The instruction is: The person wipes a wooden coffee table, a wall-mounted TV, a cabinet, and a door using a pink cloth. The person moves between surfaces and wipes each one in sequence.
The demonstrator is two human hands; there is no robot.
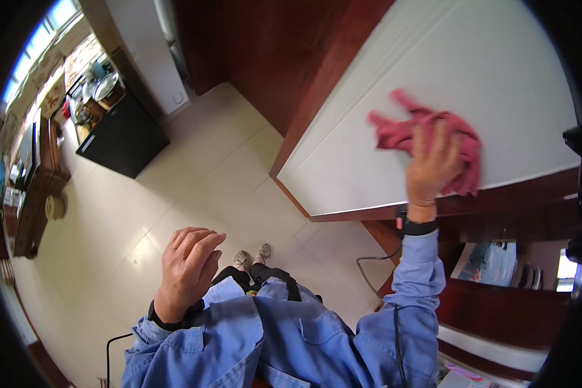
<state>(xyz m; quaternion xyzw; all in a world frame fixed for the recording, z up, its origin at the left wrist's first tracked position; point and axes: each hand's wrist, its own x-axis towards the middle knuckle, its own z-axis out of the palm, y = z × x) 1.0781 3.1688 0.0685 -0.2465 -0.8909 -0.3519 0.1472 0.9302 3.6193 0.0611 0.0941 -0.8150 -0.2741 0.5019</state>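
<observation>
My right hand presses a crumpled pink cloth against a smooth white panel. Its fingers are spread over the cloth and partly bunch it; the cloth's loose ends look blurred. Dark red wood trim borders the panel. In front of my torso, my left hand hangs in the air over the tiled floor, loosely curled and holding nothing. Both wrists wear black bands, and a cable runs along my right sleeve.
Below the panel's edge, a red wooden shelf holds a picture. A black cabinet topped with pots and kitchenware stands at the left, near a dark wooden table and a round stool. Pale floor tiles lie between.
</observation>
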